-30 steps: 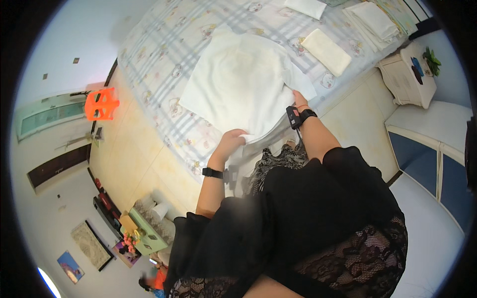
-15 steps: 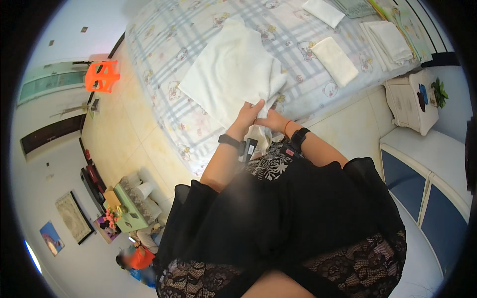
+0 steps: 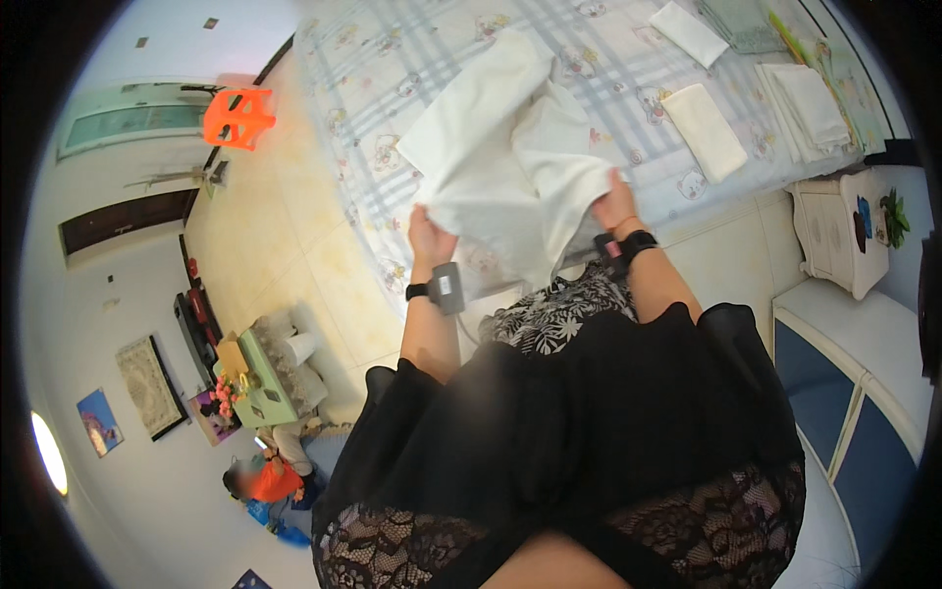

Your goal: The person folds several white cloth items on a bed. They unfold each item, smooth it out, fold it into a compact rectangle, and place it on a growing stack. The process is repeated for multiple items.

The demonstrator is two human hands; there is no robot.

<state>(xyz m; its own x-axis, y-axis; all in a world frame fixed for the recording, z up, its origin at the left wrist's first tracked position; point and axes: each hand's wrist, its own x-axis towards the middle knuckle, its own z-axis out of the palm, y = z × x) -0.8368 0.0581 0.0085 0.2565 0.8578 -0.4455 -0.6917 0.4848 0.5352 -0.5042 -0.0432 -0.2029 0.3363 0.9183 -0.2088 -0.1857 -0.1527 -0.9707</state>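
A white cloth [image 3: 481, 157], rumpled, lies across the near edge of a plaid-patterned bed [image 3: 392, 49], toward its near left corner. The person's left hand [image 3: 432, 240] pinches one side of it; the right hand [image 3: 615, 204] grips the other. Farther right on the bed are a folded cream cloth [image 3: 705, 133], a folded white cloth [image 3: 689, 34] and, by the near right corner, stacked white cloths [image 3: 812, 106].

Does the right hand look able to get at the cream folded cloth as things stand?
Probably yes: only patterned bedsheet shows between the right hand and the cream folded cloth, though the hand would likely have to release the edge of the white cloth first.
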